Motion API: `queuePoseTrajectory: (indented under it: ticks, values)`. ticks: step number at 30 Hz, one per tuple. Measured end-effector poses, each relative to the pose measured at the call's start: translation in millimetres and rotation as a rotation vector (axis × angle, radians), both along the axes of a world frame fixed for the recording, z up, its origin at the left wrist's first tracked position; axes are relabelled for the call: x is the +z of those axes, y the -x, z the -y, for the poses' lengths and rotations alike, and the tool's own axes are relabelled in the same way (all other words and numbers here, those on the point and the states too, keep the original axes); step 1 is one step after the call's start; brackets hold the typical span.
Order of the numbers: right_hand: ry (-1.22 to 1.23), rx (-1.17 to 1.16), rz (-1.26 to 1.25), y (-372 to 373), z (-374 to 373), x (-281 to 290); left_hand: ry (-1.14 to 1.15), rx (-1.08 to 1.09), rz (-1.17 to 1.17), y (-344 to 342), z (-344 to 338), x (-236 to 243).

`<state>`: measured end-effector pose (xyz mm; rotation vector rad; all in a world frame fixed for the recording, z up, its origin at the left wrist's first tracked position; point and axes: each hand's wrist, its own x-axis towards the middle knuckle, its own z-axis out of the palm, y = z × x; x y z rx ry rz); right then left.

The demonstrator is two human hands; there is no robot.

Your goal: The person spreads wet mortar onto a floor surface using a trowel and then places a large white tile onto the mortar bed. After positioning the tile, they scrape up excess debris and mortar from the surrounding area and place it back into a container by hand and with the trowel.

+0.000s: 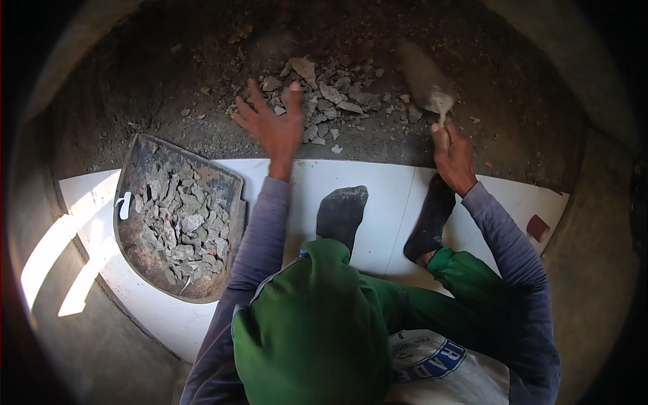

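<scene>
My left hand is over the left side of a heap of broken grey mortar chunks, its fingers spread and nothing held in them. Whether its fingertips touch the chunks I cannot tell. To the right of the heap, my right hand is closed round the handle of a trowel. The trowel's blade points away from me and is smeared by motion over the dark, dusty ground. Left of my left forearm lies a dark, worn pan, rounded at its near end, holding many similar grey chunks.
A white board lies under my dark-socked feet and under the pan. Loose crumbs are scattered over the dirt beyond it. A small reddish-brown piece sits near the board's right end. Sunlight strikes the left side.
</scene>
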<state>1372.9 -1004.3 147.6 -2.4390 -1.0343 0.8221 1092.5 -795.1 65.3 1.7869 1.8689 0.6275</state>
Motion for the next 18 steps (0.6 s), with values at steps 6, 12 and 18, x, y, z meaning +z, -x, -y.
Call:
queuePoseTrajectory:
  ticks: [6,12,18]
  values:
    - [0.072,-0.058,-0.289,62,-35,-34,0.083,-0.154,-0.147,-44,36,15]
    - [0.090,-0.110,-0.517,142,-69,-49,0.078,-0.042,0.072,-44,25,17]
    - [0.008,-0.033,-0.514,164,-81,-44,-0.271,-0.052,0.402,-43,9,4]
